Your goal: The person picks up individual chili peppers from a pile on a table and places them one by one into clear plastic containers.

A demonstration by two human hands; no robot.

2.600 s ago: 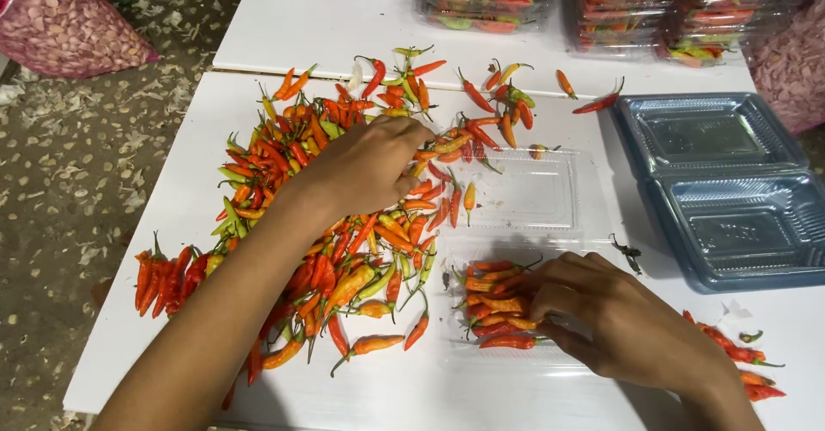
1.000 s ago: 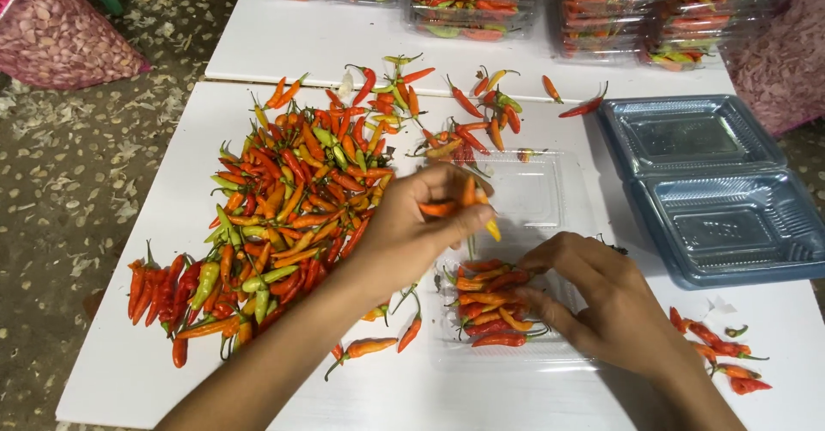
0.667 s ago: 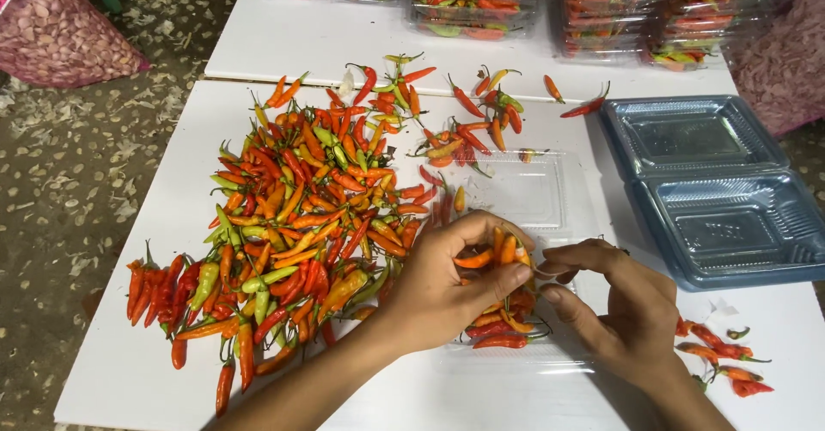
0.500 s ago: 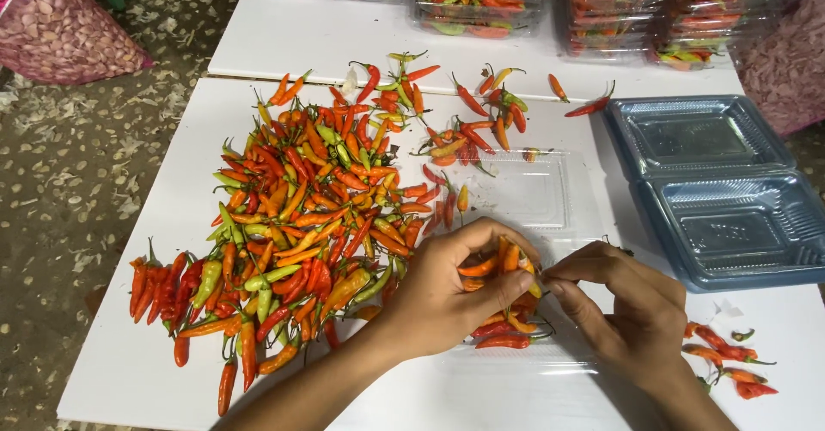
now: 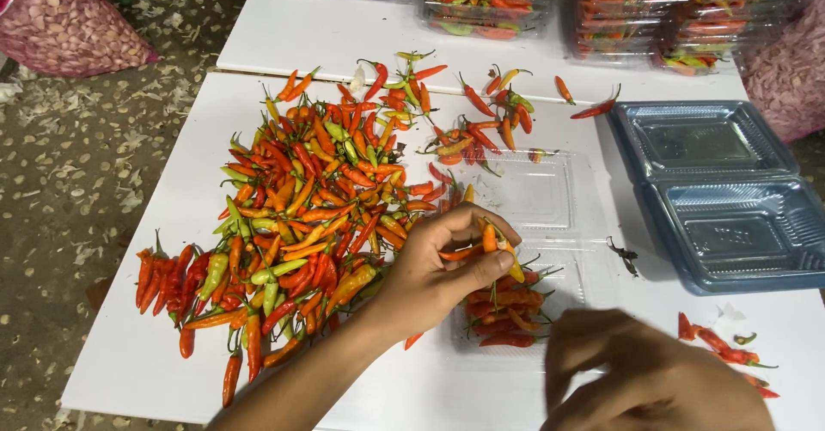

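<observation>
Few chilies (image 5: 491,244) pinched in left hand (image 5: 438,272) fingers over clear tray (image 5: 550,225); right hand (image 5: 653,379) fingers curled, contents can't tell.

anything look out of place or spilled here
A few stray chillies lie loose on the white table by the right hand, apart from the main chilli pile. A dark stem scrap sits beside the clear tray.
</observation>
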